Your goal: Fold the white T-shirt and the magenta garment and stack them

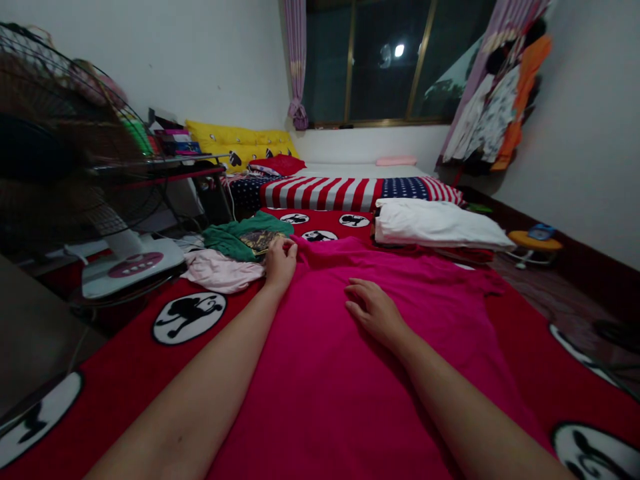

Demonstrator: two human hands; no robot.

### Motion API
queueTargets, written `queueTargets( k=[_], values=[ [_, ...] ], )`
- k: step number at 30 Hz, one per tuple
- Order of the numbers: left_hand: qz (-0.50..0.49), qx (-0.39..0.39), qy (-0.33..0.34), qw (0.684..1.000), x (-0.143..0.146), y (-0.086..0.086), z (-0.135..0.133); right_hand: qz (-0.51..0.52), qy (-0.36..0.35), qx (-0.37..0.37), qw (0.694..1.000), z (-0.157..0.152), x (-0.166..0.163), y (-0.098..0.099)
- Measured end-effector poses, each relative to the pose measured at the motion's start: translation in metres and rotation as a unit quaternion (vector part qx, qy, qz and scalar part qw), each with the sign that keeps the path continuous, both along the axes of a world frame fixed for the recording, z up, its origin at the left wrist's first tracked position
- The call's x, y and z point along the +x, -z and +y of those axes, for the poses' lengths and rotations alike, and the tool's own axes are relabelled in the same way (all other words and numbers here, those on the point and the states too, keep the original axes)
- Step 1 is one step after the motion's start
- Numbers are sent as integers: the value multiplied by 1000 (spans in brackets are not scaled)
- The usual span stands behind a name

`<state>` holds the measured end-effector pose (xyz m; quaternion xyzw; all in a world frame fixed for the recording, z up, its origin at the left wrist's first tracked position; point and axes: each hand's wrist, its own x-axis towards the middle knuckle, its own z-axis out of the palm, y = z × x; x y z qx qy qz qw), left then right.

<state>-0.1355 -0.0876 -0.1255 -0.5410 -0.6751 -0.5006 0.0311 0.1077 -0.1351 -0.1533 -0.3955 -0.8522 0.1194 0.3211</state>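
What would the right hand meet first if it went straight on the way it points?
Probably the left hand, across the pink shirt. Depth is unclear; the right hand might catch the shirt first.

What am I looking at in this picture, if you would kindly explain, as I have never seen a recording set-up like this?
There is no machine here: a person works with two bare hands, and the single picture comes from a camera worn on their head, looking forward and down.

A bright pink garment lies spread on a red blanket with black figures in white ovals. Further off to the left are a green cloth and a pale pink cloth; to the right, a folded white cloth.

The left hand is at the garment's far left edge; whether it grips the fabric is unclear. The right hand, loosely curled over the garment, visibly holds nothing.
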Motion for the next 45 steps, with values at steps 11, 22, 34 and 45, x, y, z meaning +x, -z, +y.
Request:
queueTargets(
  k=[11,22,34,45],
  values=[
    [207,-314,-103,921,6,-37,-29,-3,3,-3,1000,-1,1,0],
    [-72,-107,116,985,2,0,-3,7,2,0,1000,-1,0,0],
    [64,-161,309,935,85,-28,-15,259,41,-95,960,9,6,7],
    [185,-315,259,894,20,-43,-145,380,89,-150,909,18,11,7]
  ],
)
